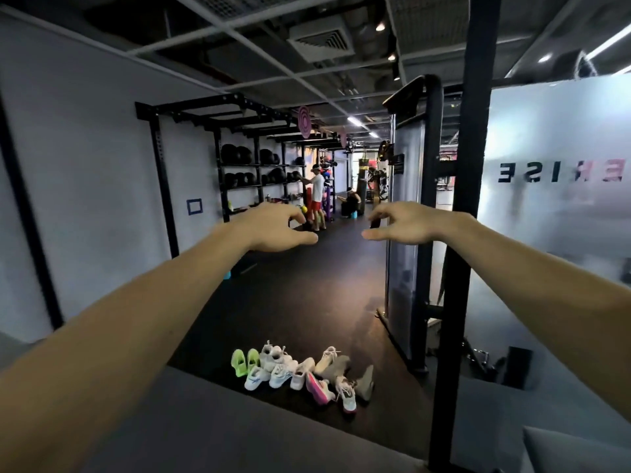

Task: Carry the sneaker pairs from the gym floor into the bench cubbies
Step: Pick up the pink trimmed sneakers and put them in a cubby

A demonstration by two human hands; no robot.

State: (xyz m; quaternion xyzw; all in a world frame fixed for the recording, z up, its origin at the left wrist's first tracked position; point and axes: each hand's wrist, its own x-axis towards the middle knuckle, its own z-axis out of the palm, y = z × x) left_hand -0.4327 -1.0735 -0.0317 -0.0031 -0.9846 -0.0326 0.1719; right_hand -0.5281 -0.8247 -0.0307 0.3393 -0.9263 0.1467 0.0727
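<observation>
Several sneakers lie in a loose heap on the dark gym floor at the bottom centre: a neon green pair (245, 360), white sneakers (277, 359), a pink-soled sneaker (318, 388) and grey-tan ones (364, 382). Both my arms reach forward, high above the heap. My left hand (273, 228) and my right hand (403, 222) hang in the air with fingers apart and slightly curled, holding nothing. A grey surface (205, 421), perhaps the bench top, fills the foreground just in front of the heap. No cubbies show.
A black upright post (454, 268) and a weight machine (409, 206) stand right of the shoes. A black rack with medicine balls (252, 165) lines the left wall. Two people (317, 196) are far down the aisle. A frosted glass panel (560, 186) is on the right.
</observation>
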